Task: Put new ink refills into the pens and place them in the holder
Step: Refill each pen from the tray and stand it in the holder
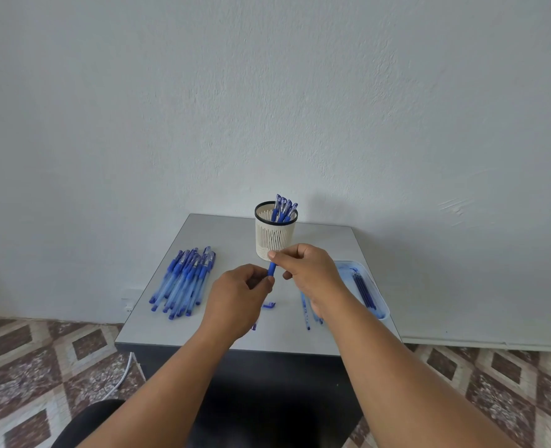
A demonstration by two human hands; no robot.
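Note:
Both of my hands hold one blue pen [272,269] above the middle of the grey table [222,234]. My right hand [309,273] pinches its upper end and my left hand [238,295] pinches its lower end; most of the pen is hidden by my fingers. Behind them stands the white slotted holder [274,236] with several blue pens in it. A pile of blue pens [183,279] lies on the left of the table. At the right a clear blue tray [376,292] holds several dark refills [363,289].
A loose blue cap [269,305] lies on the table below my hands. Loose refills or pen parts [306,313] lie beside my right wrist. A wall rises right behind the table. A white cable [123,376] runs over the patterned floor at the left.

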